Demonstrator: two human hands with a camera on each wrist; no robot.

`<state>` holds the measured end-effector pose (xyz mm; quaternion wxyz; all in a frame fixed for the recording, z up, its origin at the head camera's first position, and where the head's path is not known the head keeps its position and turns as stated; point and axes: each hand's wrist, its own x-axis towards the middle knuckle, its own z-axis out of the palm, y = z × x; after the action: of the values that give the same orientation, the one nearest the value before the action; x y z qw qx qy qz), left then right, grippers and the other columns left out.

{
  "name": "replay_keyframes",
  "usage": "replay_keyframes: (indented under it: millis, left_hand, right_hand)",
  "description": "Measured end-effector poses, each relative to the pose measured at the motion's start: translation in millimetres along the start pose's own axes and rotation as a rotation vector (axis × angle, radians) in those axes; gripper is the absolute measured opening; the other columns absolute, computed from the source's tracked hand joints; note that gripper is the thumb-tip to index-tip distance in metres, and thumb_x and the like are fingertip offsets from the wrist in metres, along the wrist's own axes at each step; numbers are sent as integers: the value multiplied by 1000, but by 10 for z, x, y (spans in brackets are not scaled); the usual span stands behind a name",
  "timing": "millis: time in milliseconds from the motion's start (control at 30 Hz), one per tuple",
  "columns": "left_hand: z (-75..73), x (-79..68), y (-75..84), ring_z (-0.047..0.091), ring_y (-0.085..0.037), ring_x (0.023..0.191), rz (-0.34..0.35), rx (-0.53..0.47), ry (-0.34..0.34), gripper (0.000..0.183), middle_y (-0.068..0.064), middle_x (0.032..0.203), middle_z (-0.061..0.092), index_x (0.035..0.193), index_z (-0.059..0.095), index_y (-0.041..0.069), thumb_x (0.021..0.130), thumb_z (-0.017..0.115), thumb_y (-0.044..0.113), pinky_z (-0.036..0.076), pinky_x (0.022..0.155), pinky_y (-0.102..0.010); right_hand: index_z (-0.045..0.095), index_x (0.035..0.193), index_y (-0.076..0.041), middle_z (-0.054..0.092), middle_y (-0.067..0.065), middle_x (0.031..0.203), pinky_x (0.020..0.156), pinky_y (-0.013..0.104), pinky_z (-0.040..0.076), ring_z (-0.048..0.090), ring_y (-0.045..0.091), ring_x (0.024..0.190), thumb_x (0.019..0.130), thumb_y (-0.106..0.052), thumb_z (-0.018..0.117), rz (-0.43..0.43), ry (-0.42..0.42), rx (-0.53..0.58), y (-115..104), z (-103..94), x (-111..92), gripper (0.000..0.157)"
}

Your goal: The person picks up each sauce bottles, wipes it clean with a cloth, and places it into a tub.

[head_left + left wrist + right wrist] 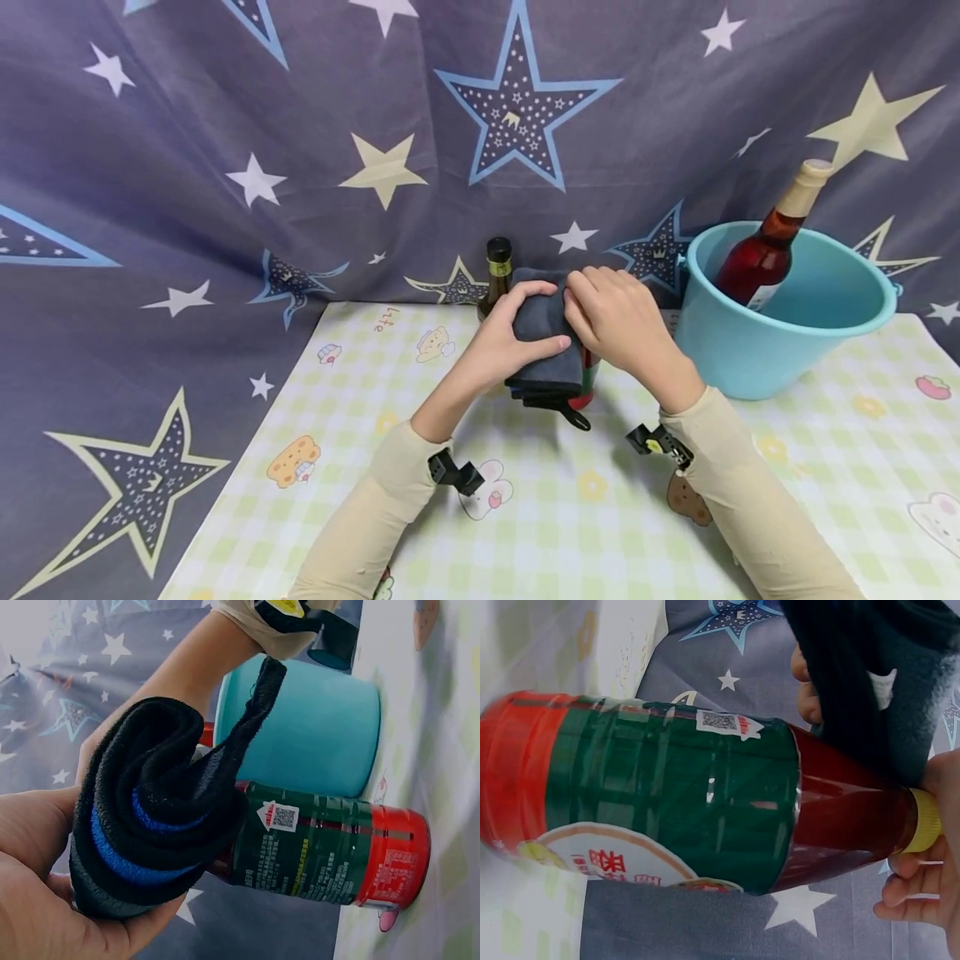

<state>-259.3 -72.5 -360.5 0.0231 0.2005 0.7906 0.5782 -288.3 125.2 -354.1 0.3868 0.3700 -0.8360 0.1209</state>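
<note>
My left hand [495, 342] holds a folded dark grey towel [551, 371], thumb on the near side and fingers on the far side. Blue inner layers and a black hanging loop show in the left wrist view, where the hand [45, 877] cups the towel [150, 817]. Beside it stands an upright bottle [675, 795] of dark red liquid with a green and red label. At its top, my right hand [618, 321] grips the yellow cap [927, 819]. The towel lies against the bottle's neck; in the head view towel and hands hide most of the bottle.
A dark bottle with a black cap [498, 250] stands behind my left hand. To the right is a light blue bucket [750, 354] with a red bottle [757, 258] leaning inside it. A star-patterned curtain [300, 125] hangs behind the checked tablecloth [540, 542].
</note>
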Motion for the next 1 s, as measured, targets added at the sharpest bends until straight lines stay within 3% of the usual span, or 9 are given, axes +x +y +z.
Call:
replay_keyframes:
  millis: [200,367,833,1000]
  left_hand:
    - [-1,5,-35,53,-25,119,31,156,7,61,-6,144,48,141,50,24,89,81,23,48,99,-43]
    - [-5,-12,-55,53,-28,114,-9,269,-2,64,-12,137,48,142,49,26,88,83,26,50,94,-44]
    - [-36,3,-104,51,-29,115,-50,335,-72,62,-13,137,49,141,51,26,88,82,22,50,92,-44]
    - [-65,10,-104,53,-27,107,-59,380,-90,62,-13,135,50,144,52,27,89,81,25,50,86,-41]
  right_hand:
    - [53,86,-4,46,7,69,58,35,33,43,24,60,104,-18,45,-5,2,-3,9,10,-3,24]
    - [53,86,-5,45,6,69,58,34,32,41,23,59,105,-18,45,-10,-2,-6,2,20,-8,24]
    - [52,85,-4,45,7,68,57,33,31,40,23,58,104,-17,45,-15,26,-13,-9,25,-22,24]
    - [51,85,-4,45,7,68,56,34,31,39,24,57,104,-16,44,-22,40,-19,-7,27,-5,24]
